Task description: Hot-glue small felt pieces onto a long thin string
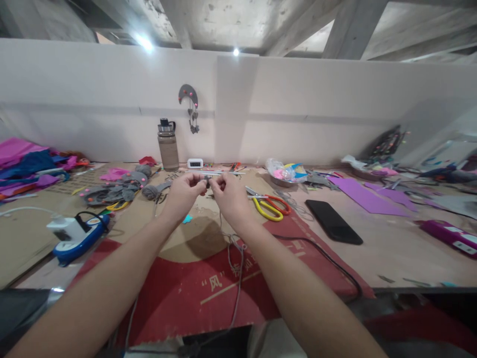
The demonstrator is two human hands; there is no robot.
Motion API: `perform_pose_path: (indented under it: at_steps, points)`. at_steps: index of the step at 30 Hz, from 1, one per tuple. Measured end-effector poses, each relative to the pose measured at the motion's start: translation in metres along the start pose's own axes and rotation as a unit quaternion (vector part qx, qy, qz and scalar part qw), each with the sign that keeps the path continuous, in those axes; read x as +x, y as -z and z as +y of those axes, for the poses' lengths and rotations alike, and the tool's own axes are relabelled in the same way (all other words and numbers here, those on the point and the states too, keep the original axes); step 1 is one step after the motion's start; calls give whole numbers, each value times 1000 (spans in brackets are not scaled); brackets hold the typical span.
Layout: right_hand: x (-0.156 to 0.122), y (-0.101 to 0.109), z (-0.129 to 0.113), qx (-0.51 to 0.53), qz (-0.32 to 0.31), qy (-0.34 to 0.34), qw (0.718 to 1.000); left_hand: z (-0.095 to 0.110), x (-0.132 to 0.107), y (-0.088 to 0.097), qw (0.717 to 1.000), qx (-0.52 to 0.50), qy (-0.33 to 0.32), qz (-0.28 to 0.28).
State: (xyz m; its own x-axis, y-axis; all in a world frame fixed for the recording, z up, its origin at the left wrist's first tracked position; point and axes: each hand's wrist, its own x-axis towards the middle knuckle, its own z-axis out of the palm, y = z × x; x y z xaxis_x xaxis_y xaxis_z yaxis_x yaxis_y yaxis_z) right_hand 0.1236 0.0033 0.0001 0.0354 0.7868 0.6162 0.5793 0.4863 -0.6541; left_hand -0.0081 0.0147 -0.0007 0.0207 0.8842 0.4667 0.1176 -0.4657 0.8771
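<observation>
My left hand [185,193] and my right hand [228,195] meet above the middle of the table, fingertips pinched together on a small grey piece [207,182] between them. A thin grey cord [234,258] hangs down from my right hand over the red and tan cardboard [208,288] toward my lap. Both hands are closed in a pinch. What exactly the small piece is I cannot make out.
Yellow and red scissors [269,204] lie right of my hands, a black phone [333,221] further right. A power strip [76,233] sits at left, grey felt pieces [115,191] and bright fabric [30,164] behind it. A water bottle [168,144] and small clock [195,163] stand by the wall.
</observation>
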Motion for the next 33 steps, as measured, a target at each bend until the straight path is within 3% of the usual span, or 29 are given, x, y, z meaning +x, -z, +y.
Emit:
perform_pose_path:
  at_steps: [6,13,16,20,24,28,33]
  points:
    - [5,2,5,133,-45,-31,990,1,3,0,994,-84,39,-64]
    - [7,6,16,105,-42,-35,993,8,0,4,966,-197,102,-134]
    - [7,7,22,68,-56,-5,996,6,2,8,973,-143,128,-130]
    - [4,10,23,19,-88,45,995,7,5,13,988,-8,81,-133]
    - [2,15,19,-43,-111,103,988,12,5,18,979,82,57,-177]
    - [0,18,17,-82,-129,159,975,14,3,19,972,110,56,-199]
    - [-1,18,16,-112,-154,163,968,8,2,17,969,97,87,-210]
